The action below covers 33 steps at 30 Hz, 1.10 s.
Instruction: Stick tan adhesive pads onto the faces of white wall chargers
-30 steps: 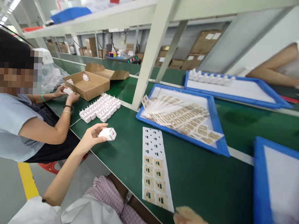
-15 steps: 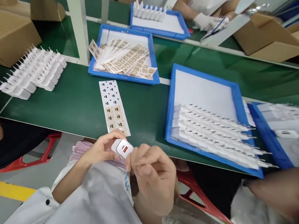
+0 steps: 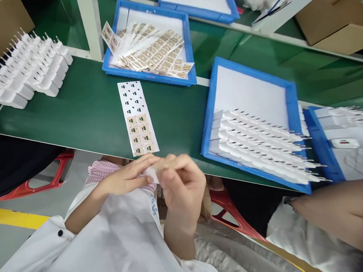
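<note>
Holding the white block (image 3: 151, 174) above our lap, just in front of the near edge of the green surface (image 3: 86, 108), we keep both hands close together around it. Our left hand (image 3: 124, 179) has it between the thumb and the fingers, which reach out nearly straight, so this grip is closed around the block and hides much of it. Our right hand (image 3: 181, 180) is at its right end, fingers curled and thumb drawn in towards them; we cannot tell whether that grip pinches anything. Just beyond our fingers, the sheet (image 3: 140, 114) lies flat on the surface, with eight beige labels on its lower part and small dark marks on its upper part. Behind it we have a blue tray (image 3: 189, 48) with a fanned pile of label sheets (image 3: 153, 50), one corner sticking up over the left rim. To our left, white plugs (image 3: 41, 67) stand packed in rows, pins up, near a carton (image 3: 8, 22). To our right, a larger tray (image 3: 251, 87) holds more rows (image 3: 256, 143) in its near part, its far part bare. Beside it, another tray (image 3: 322, 146) holds further plugs and one loose piece (image 3: 345, 143). Nearer us on that side is a neighbour's arm (image 3: 337, 207)
</note>
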{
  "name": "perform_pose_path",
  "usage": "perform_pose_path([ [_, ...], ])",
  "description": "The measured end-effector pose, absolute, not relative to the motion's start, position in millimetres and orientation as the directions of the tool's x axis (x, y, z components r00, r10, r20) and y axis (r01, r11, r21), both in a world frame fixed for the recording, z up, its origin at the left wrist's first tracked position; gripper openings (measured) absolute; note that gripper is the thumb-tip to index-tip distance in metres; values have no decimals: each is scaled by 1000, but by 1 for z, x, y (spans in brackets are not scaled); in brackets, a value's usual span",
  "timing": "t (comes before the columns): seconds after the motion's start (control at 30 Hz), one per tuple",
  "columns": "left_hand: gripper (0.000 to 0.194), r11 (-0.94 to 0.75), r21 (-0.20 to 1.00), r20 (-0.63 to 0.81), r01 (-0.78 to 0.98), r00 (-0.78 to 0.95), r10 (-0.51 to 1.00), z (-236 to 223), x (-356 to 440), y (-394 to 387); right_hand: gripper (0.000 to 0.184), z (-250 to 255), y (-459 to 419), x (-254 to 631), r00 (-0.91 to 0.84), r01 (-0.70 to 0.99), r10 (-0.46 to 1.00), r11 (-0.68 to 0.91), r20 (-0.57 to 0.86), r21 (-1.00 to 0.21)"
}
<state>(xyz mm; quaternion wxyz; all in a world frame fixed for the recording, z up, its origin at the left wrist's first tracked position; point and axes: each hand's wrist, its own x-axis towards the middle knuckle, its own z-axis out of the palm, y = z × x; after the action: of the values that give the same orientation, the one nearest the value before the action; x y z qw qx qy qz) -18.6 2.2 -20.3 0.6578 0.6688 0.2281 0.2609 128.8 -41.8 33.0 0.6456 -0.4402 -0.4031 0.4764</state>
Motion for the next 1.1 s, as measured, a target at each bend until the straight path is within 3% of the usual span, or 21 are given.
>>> perform_pose_path([
  [0.13, 62, 94, 969, 103, -230, 715, 691, -25, -17, -4, 31, 34, -25, 138, 404, -229, 904, 249, 141, -941],
  [0.23, 60, 149, 954, 60, -260, 653, 755, -26, -16, -9, 35, 39, -30, 140, 402, -301, 911, 228, 93, -926],
  [0.4, 46, -147, 939, 299, -312, 523, 798, -22, -16, -4, 29, 37, -53, 137, 197, -407, 980, 46, -38, -912],
  [0.5, 42, -227, 929, 351, -293, 499, 792, -21, -17, -3, 25, 33, -59, 135, 135, -446, 989, 1, -67, -895],
  [0.7, 43, -313, 913, 402, -261, 452, 796, -20, -14, -7, 26, 31, -65, 121, 158, -479, 983, -3, -89, -878],
  [0.83, 49, -412, 885, 465, -216, 444, 766, -14, -11, -8, 24, 28, -71, 113, 228, -429, 971, 33, -73, -903],
  [1.1, 53, -451, 871, 487, -194, 459, 743, -11, -10, -7, 21, 23, -73, 115, 243, -328, 970, 84, 2, -941],
])
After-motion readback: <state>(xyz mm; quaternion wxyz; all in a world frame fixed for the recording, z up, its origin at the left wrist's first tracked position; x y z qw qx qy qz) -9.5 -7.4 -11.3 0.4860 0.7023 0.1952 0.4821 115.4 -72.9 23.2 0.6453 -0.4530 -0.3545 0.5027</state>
